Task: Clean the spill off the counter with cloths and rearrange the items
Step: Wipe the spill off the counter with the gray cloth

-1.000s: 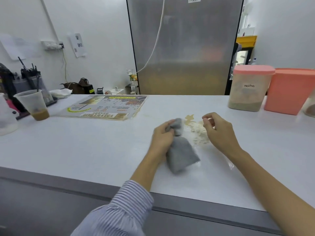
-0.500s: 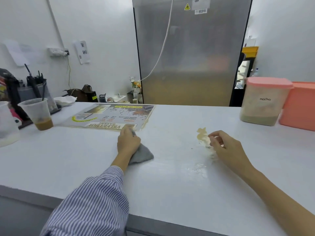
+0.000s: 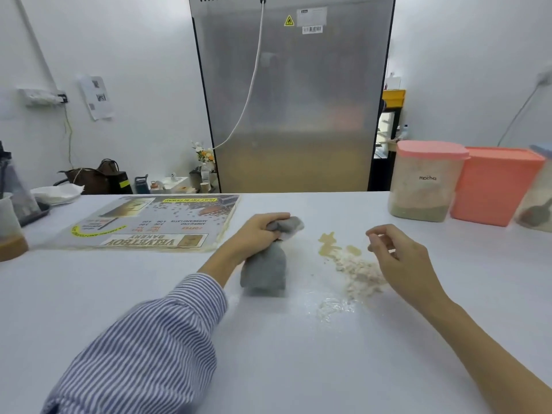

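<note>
Fingers [image 3: 274,218] around bunched grey cloth [image 3: 264,271], beside crumbly spill [image 3: 360,271]

Grey cloth [image 3: 264,271]; beige spill [image 3: 352,264] on white counter [image 3: 298,354]; blue-and-white striped sleeve [image 3: 149,354]; pink-lidded container [image 3: 424,180].

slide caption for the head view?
Left hand grips a grey cloth beside the spill on the counter; right hand hovers.

White walls [image 3: 143,49], tall steel fridge [image 3: 295,109] centre bkgd w/ white cable [image 3: 254,76], even light
</note>
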`<state>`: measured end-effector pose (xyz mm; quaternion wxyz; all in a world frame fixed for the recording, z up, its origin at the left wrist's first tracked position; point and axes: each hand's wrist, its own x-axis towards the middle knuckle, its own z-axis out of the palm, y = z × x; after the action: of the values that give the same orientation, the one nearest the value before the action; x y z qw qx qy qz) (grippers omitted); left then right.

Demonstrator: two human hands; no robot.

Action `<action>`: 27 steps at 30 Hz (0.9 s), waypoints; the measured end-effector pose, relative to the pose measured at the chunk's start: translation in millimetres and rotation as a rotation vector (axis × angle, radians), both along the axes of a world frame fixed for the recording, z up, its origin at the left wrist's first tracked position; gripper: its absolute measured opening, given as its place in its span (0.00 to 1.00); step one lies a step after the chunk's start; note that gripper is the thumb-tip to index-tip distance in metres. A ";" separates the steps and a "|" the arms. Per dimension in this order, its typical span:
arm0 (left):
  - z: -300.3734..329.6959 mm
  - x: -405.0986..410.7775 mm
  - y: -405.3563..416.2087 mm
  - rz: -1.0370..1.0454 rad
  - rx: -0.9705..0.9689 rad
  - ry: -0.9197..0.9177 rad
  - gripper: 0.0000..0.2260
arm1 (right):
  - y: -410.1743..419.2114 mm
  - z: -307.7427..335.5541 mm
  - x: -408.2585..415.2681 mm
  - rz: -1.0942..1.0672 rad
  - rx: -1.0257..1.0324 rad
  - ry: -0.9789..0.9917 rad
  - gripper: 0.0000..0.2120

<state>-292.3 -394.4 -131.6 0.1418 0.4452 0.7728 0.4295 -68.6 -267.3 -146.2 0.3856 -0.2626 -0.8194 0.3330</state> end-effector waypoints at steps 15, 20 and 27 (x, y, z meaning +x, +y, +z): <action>-29.5 -11.7 103.9 -0.186 -0.243 0.223 0.17 | 22.5 -2.1 8.2 -0.191 -0.008 0.002 0.07; -22.4 23.0 96.0 -0.472 -0.279 0.173 0.16 | 22.5 -2.9 6.8 -0.192 0.008 -0.015 0.08; 18.2 26.5 40.5 -0.429 -0.059 -0.012 0.13 | 16.3 -6.7 8.9 -0.161 -0.001 -0.025 0.08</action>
<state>-265.9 -353.9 -113.5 0.2474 0.5926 0.6717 0.3694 -59.8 -251.0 -152.8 0.4006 -0.3323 -0.8001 0.2981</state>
